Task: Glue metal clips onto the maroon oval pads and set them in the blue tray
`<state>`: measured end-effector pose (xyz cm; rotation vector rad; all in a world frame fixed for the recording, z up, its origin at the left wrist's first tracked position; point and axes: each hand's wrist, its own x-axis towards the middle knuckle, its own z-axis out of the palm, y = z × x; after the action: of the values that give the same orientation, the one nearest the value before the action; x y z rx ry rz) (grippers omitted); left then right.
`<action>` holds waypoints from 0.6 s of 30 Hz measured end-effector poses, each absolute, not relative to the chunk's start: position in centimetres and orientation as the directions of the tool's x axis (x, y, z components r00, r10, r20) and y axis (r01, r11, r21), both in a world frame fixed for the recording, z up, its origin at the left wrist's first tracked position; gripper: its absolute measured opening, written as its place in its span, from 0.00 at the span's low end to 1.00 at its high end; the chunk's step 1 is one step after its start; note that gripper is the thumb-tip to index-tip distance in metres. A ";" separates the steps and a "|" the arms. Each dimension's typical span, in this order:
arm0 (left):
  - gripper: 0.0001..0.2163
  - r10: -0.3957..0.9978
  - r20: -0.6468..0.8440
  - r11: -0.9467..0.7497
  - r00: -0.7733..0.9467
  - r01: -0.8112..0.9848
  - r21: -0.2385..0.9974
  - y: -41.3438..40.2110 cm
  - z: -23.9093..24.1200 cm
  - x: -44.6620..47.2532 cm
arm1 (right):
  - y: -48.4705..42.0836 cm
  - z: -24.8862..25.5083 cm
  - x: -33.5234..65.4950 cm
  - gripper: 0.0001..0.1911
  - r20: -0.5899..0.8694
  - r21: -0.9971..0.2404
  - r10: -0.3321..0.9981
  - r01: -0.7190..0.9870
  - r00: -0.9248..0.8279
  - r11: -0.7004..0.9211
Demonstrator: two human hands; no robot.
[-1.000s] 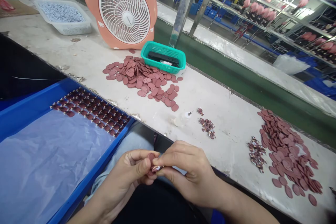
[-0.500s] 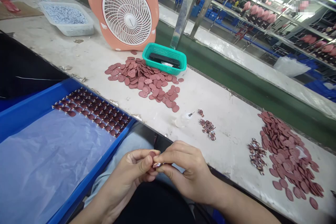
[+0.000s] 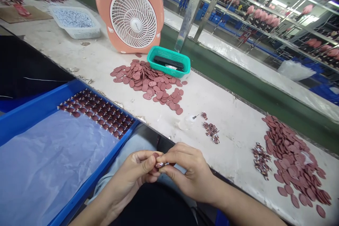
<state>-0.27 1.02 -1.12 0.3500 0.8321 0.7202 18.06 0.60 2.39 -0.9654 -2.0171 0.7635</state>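
Above my lap, just off the table's edge, both hands meet at the fingertips. My left hand [image 3: 139, 169] pinches a small reddish-brown oval disc [image 3: 155, 155] between thumb and fingers. Pressed against that disc is a small dark piece with a whitish, shiny part [image 3: 160, 165], which my right hand [image 3: 185, 167] grips between thumb and forefinger. Fingers cover much of both pieces, so how they join is hidden. On the table beyond lie a small clear bottle with a dark needle tip [image 3: 187, 122] and a little heap of similar dark pieces [image 3: 211, 131].
Oval discs [image 3: 148, 81] lie heaped before a green basket [image 3: 169, 70] and a pink fan [image 3: 106, 0]. More discs [image 3: 293, 155] and dark pieces [image 3: 261, 160] are at right. A blue tray [image 3: 106, 164] at left holds rows of assembled pieces [image 3: 99, 111]. A white basket [image 3: 82, 34] stands farther back.
The view has shifted slightly, moving the table's things a little right and down. Both hands stay together, and a bit more of the dark piece shows between the fingers.
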 end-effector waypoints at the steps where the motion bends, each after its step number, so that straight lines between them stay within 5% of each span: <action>1: 0.16 0.695 -0.542 0.719 0.472 -0.439 0.539 1.1 -1.3 -0.3 | 0.6 2.4 18.0 0.07 0.375 -0.756 0.821 0.371 -0.430 0.539; 7: 0.18 0.676 -0.535 0.737 0.508 -0.475 0.481 1.3 -1.9 -0.9 | 0.7 2.5 18.0 0.26 0.342 -0.799 0.874 0.382 -0.346 0.464; 12: 0.18 0.658 -0.576 0.749 0.484 -0.496 0.439 1.6 -1.8 -1.5 | 1.1 2.4 17.7 0.12 0.266 -0.870 0.914 0.331 -0.308 0.365; 18: 0.16 0.668 -0.559 0.742 0.491 -0.502 0.445 1.6 -1.7 -1.9 | 1.3 1.8 16.8 0.12 0.140 -0.910 0.924 0.321 -0.356 0.261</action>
<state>-1.91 1.61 -1.71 0.2345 0.7799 0.7181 16.85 1.34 1.78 -1.1326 -1.8269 1.0834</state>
